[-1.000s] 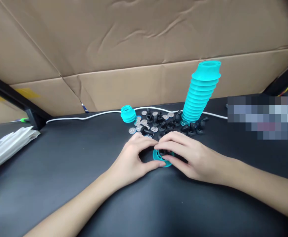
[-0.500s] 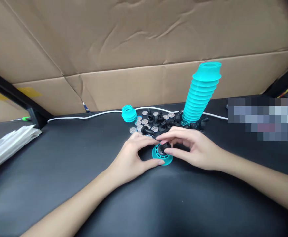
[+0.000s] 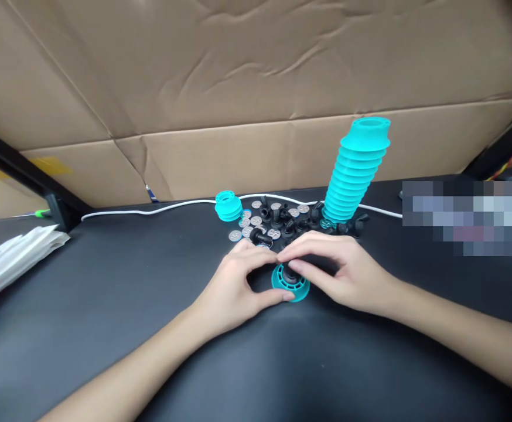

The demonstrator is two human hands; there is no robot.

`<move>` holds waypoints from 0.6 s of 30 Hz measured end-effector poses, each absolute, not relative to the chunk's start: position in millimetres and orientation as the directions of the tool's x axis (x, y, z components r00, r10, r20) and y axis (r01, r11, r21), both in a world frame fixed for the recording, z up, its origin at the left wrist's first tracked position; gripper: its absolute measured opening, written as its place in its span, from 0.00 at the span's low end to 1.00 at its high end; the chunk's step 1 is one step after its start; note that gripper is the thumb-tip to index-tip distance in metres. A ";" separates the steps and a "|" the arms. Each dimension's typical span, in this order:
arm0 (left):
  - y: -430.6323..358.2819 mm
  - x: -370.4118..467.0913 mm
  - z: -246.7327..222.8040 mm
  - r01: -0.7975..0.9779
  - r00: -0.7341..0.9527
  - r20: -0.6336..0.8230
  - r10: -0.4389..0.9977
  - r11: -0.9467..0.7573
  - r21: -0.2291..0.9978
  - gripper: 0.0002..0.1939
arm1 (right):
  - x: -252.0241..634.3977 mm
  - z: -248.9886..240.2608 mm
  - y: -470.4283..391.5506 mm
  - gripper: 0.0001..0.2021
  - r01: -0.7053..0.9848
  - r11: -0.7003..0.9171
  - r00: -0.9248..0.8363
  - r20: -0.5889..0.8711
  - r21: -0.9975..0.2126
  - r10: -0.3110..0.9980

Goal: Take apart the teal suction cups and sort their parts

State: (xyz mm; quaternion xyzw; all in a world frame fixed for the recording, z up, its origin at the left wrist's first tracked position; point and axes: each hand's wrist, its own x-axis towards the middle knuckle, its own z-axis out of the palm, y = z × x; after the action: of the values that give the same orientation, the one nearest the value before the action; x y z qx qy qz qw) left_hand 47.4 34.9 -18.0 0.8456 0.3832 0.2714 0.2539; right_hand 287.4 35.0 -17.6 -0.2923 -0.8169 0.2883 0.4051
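Note:
A turquoise flared plastic ring point(image 3: 297, 293) with slots round its inner rim rests on the black table in front of me. My left hand point(image 3: 234, 278) is closed about its left side, thumb at the near edge and fingers at the far edge. In the ring's centre sits a black plastic fitting point(image 3: 290, 274), its upper part mostly covered by fingers. My right hand point(image 3: 344, 269) pinches the top of that fitting between thumb and fingertips. Just beyond my hands lie several more black elbow-shaped fittings point(image 3: 262, 237) and grey perforated discs point(image 3: 256, 221).
A tall leaning stack of turquoise rings point(image 3: 353, 176) stands at the back right, a short stack point(image 3: 228, 206) at the back left. Behind them runs a white cable point(image 3: 163, 206) along a cardboard wall point(image 3: 221, 158). White plastic packets point(image 3: 19, 258) lie far left.
My right fingers have shifted from the side of the black fitting to over its top, turning inward. The left hand keeps its hold on the ring. The view has tilted slightly.

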 end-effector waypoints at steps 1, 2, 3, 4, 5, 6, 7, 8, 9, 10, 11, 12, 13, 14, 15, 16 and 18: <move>34.8 47.8 -17.8 0.510 0.563 0.261 0.784 -0.578 0.637 0.21 | 286.3 -18.1 33.7 0.09 0.247 0.690 -0.505 0.517 -0.680 0.691; 34.7 48.0 -17.6 0.510 0.565 0.260 0.783 -0.579 0.636 0.20 | 285.4 -18.5 32.2 0.11 0.254 0.715 -0.508 0.539 -0.652 0.672; 34.4 48.3 -17.3 0.509 0.563 0.263 0.783 -0.580 0.636 0.19 | 284.7 -18.9 30.7 0.12 0.259 0.737 -0.513 0.558 -0.624 0.653; 34.1 48.5 -17.0 0.507 0.562 0.268 0.783 -0.582 0.636 0.18 | 284.3 -19.1 29.3 0.13 0.258 0.756 -0.524 0.571 -0.601 0.632; 33.8 48.7 -16.8 0.504 0.562 0.271 0.781 -0.584 0.636 0.17 | 284.3 -19.1 28.0 0.13 0.249 0.775 -0.544 0.579 -0.580 0.608; 33.5 48.8 -16.7 0.500 0.563 0.275 0.779 -0.587 0.637 0.16 | 284.4 -19.1 27.1 0.14 0.234 0.794 -0.570 0.583 -0.561 0.580; 33.1 49.0 -16.5 0.497 0.563 0.279 0.778 -0.588 0.638 0.16 | 284.7 -19.2 26.6 0.15 0.218 0.810 -0.595 0.583 -0.544 0.553; 32.8 49.1 -16.4 0.495 0.563 0.282 0.777 -0.590 0.638 0.15 | 285.0 -19.5 26.4 0.15 0.209 0.822 -0.614 0.583 -0.530 0.532; 32.5 49.2 -16.4 0.494 0.562 0.284 0.777 -0.590 0.638 0.15 | 285.1 -20.3 26.6 0.15 0.212 0.832 -0.625 0.584 -0.512 0.518; 32.2 49.3 -16.3 0.496 0.559 0.284 0.779 -0.589 0.639 0.15 | 285.2 -21.5 27.0 0.15 0.228 0.840 -0.626 0.587 -0.492 0.513; 32.1 49.4 -16.2 0.497 0.556 0.284 0.781 -0.586 0.639 0.16 | 285.2 -22.9 27.6 0.15 0.254 0.844 -0.620 0.591 -0.472 0.517; 32.0 49.4 -16.1 0.500 0.554 0.281 0.783 -0.584 0.640 0.16 | 285.2 -24.3 28.2 0.15 0.282 0.845 -0.612 0.593 -0.455 0.524; 32.0 49.4 -16.0 0.504 0.554 0.276 0.785 -0.580 0.640 0.16 | 285.5 -25.3 28.6 0.15 0.305 0.845 -0.610 0.592 -0.439 0.527; 32.0 49.3 -15.8 0.507 0.557 0.270 0.785 -0.579 0.638 0.16 | 286.1 -25.7 28.7 0.15 0.318 0.846 -0.614 0.587 -0.427 0.527; 32.1 49.3 -15.7 0.511 0.560 0.264 0.785 -0.578 0.636 0.16 | 287.2 -25.1 28.6 0.13 0.322 0.851 -0.631 0.576 -0.415 0.519; 32.2 49.2 -15.5 0.515 0.562 0.259 0.786 -0.577 0.634 0.16 | 288.8 -23.4 28.2 0.13 0.316 0.858 -0.662 0.553 -0.405 0.506; 32.4 49.0 -15.0 0.519 0.562 0.255 0.787 -0.575 0.633 0.17 | 293.1 -17.7 27.3 0.13 0.290 0.877 -0.742 0.488 -0.383 0.459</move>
State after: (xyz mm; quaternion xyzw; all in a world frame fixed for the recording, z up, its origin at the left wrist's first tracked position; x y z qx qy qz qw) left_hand 49.0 32.4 -15.0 0.8468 0.3855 0.2655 0.2527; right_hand 293.1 27.3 -17.7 -0.2029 -0.9224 0.1425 0.2961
